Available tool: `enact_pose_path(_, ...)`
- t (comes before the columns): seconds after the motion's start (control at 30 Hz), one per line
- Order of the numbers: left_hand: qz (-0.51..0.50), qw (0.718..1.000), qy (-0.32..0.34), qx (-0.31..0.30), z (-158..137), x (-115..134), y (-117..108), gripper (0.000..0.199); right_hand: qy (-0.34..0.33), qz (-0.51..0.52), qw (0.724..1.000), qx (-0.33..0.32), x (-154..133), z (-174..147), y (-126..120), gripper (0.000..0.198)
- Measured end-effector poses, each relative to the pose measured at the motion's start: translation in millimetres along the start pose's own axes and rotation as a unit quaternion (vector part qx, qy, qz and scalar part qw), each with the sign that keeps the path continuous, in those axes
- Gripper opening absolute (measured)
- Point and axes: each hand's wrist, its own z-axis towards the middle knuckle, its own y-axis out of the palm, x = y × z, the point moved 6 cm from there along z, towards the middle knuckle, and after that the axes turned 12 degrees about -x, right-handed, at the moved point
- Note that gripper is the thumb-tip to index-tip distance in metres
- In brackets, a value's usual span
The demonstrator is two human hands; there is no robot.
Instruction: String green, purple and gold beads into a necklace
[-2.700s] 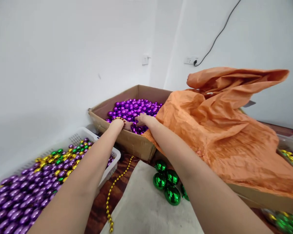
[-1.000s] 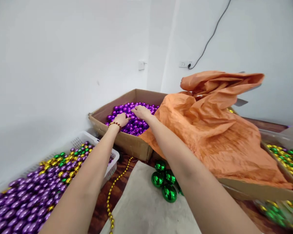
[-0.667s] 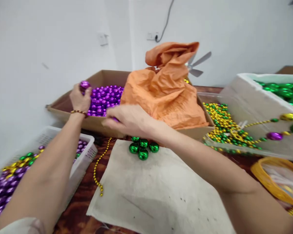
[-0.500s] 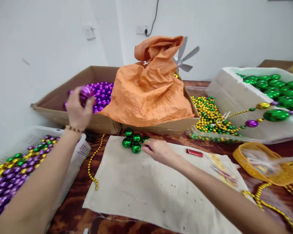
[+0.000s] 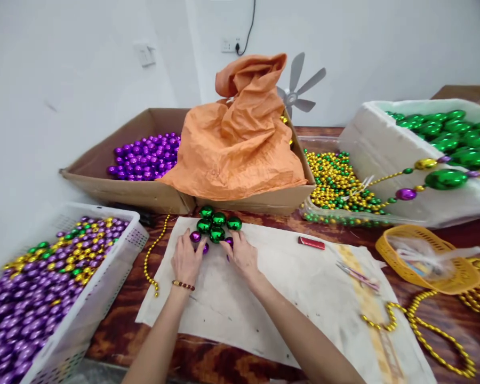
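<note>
Several shiny green balls (image 5: 216,234) lie in a cluster at the back edge of a whitish cloth (image 5: 276,288). My left hand (image 5: 187,258), wearing a beaded bracelet, rests on the cloth just in front of them. Its fingers curl around two purple balls (image 5: 195,236), which show by the thumb and fingertips. My right hand (image 5: 242,255) is to the right, closed around purple ball (image 5: 229,242), partly hidden by the thumb. Its fingertips are close to the rightmost green ball (image 5: 234,223).
Behind stand a cardboard box (image 5: 124,189) of purple balls and an orange sack (image 5: 240,154). A white basket (image 5: 132,229) of beads is left. At right are a clear bin (image 5: 368,217), a foam box (image 5: 364,144), a yellow basket (image 5: 408,277), scissors (image 5: 358,274) and a red lighter (image 5: 312,243).
My left hand has come from the purple balls' box down to the cloth, bringing purple balls. My right hand stays near the green cluster, slightly lower and left.
</note>
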Motion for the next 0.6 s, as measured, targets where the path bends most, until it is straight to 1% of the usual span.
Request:
enact_pose_path(0.1, -0.045, 0.998, 0.033, 0.041, -3.6, -0.5, 8.1, 0.068, -0.028, 0.002, 1.000, 0.012, 9.4, -10.8, 5.2, 0.048)
enact_pose_path(0.13, -0.058, 0.996, 0.043, 0.049, -5.2, -0.6, 11.8, 0.069, -0.047, -0.012, 0.999, 0.017, 11.4, -15.6, 9.0, 0.054)
enact_pose_path(0.23, -0.078, 0.994, 0.054, 0.061, -8.0, -1.3, 20.4, 0.069, -0.105, -0.062, 0.992, 0.035, 13.0, -27.4, 25.8, 0.079)
enact_pose_path(0.33, -0.089, 0.991, 0.065, 0.082, -10.2, -0.8, 19.7, 0.070, -0.117, -0.079, 0.988, 0.060, 13.6, -30.9, 40.3, 0.085)
enact_pose_path(0.4, -0.087, 0.988, 0.078, 0.100, -13.4, 0.6, 15.2, 0.071, -0.115, -0.075, 0.988, 0.072, 14.7, -30.9, 39.9, 0.086)
enact_pose_path(0.47, -0.080, 0.984, 0.098, 0.123, -17.8, 6.3, 7.7, 0.068, -0.113, -0.069, 0.988, 0.079, 17.8, -31.4, 24.8, 0.084)
enact_pose_path(0.5, -0.079, 0.981, 0.118, 0.135, -19.9, 13.2, 2.9, 0.065, -0.110, -0.069, 0.988, 0.081, 20.3, -31.7, 10.3, 0.080)
enact_pose_path(0.57, -0.082, 0.969, 0.185, 0.143, -21.6, 38.5, -7.7, 0.055, -0.101, -0.077, 0.989, 0.082, 26.6, -30.8, -31.9, 0.061)
enact_pose_path(0.6, -0.083, 0.959, 0.232, 0.138, -20.8, 57.5, -13.1, 0.049, -0.088, -0.085, 0.990, 0.076, 30.7, -28.2, -58.0, 0.050)
